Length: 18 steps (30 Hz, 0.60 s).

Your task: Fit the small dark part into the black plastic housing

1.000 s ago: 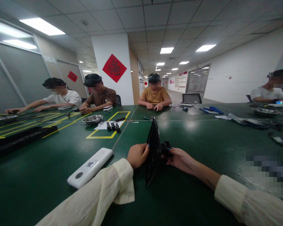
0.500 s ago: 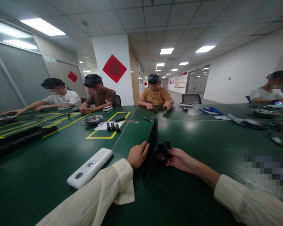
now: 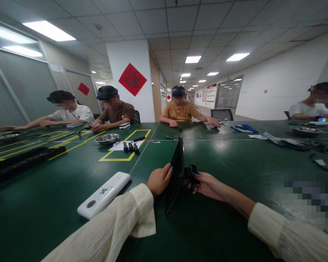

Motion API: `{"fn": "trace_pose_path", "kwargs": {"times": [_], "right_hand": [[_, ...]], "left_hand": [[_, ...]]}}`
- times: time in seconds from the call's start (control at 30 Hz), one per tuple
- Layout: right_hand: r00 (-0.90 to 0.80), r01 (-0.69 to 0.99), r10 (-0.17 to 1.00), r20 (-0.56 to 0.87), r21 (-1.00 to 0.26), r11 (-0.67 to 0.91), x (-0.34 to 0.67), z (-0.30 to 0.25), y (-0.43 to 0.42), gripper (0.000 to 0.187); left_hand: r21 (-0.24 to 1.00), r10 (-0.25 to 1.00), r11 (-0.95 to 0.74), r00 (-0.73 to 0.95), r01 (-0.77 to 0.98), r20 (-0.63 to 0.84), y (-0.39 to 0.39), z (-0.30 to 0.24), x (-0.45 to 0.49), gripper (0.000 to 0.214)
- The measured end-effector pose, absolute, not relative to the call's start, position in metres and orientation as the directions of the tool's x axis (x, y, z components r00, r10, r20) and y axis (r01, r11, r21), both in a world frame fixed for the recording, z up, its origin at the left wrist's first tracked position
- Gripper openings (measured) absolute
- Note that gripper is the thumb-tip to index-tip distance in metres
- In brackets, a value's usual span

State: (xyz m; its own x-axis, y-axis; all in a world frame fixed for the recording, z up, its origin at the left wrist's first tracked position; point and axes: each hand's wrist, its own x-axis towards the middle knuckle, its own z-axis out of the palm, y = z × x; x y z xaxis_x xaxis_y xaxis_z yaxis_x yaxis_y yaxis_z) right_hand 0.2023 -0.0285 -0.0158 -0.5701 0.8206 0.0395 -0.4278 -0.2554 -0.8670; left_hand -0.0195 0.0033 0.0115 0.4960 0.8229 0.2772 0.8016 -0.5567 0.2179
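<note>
Gripping a black panel (image 3: 176, 174) from its left face, the left hand (image 3: 159, 179) has its fingers curled against it; the right hand (image 3: 207, 184) pinches a small black part (image 3: 191, 171) that sits against the panel's right face; both hands are closed on what they hold. The panel stands on edge in the near middle of the counter (image 3: 221, 156), seen almost edge-on; whether its lower end touches the surface I cannot tell.

Over the last second the panel's lower end has swung a little to the left while its top has barely moved, and neither grip has shifted; I judge the handling of panel and part to be going on, not finished. Across the counter, the person in the yellow shirt (image 3: 180, 111) has stretched a hand out to the right.

A white oblong device (image 3: 104, 195) lies near left of the hands; farther left is a long black tray (image 3: 24, 160); beyond are small black pieces (image 3: 131, 147) inside a yellow taped rectangle, and a metal bowl (image 3: 107, 138). The counter is dark green and glossy; other people sit along its far side and at far right; a red diamond sign (image 3: 132, 79) hangs on a white pillar; ceiling lights run down a corridor behind.
</note>
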Motion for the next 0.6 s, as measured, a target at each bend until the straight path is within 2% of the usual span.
{"fn": "trace_pose_path", "kwargs": {"times": [0.3,0.47,0.6], "right_hand": [[-0.573,-0.407,0.818,0.047,-0.883,-0.234,0.2024,-0.0206,-0.0262,0.029],[-0.572,-0.409,0.818,0.063,-0.886,-0.217,0.2023,-0.0194,-0.0280,0.029],[-0.568,-0.410,0.821,0.058,-0.885,-0.221,0.2018,-0.0200,-0.0274,0.030]], "left_hand": [[0.294,0.820,-0.571,0.513,0.767,0.254,0.0033,0.0147,-0.0194,0.046],[0.318,0.805,-0.592,0.527,0.740,0.272,0.0022,0.0155,-0.0206,0.043],[0.327,0.837,-0.547,0.492,0.771,0.238,0.0031,0.0156,-0.0190,0.053]]}}
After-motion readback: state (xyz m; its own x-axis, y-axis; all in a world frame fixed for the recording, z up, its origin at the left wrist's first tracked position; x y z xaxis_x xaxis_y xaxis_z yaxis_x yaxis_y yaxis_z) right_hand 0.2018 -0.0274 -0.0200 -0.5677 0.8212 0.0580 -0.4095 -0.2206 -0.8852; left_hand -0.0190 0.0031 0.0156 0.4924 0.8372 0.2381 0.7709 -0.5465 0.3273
